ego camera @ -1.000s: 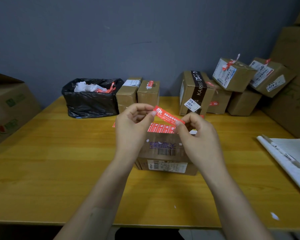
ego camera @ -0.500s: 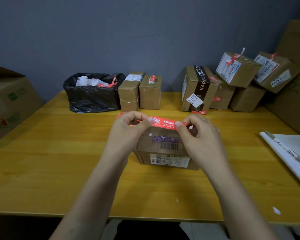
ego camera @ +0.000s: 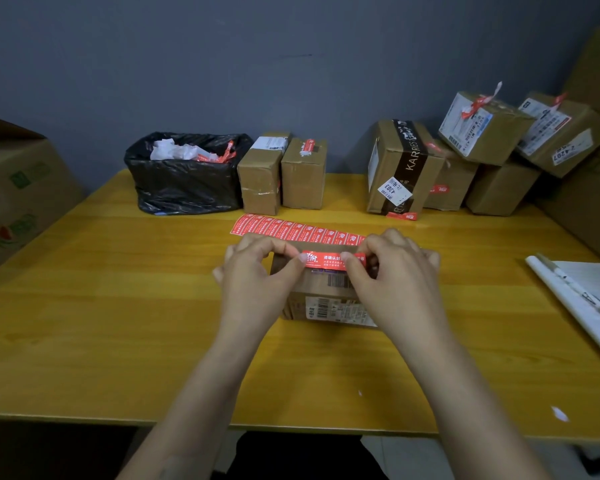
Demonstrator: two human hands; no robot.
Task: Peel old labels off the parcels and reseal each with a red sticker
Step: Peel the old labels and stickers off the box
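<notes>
Yellow table [ego camera: 118,306]: sticker sheet [ego camera: 291,232] behind parcel [ego camera: 323,289]

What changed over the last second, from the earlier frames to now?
The left hand and right hand brought the red sticker down from a tilt in the air to level at the top of the parcel. Each still pinches one end. The parcel, the sticker sheet behind it and the black bag stayed put.
</notes>
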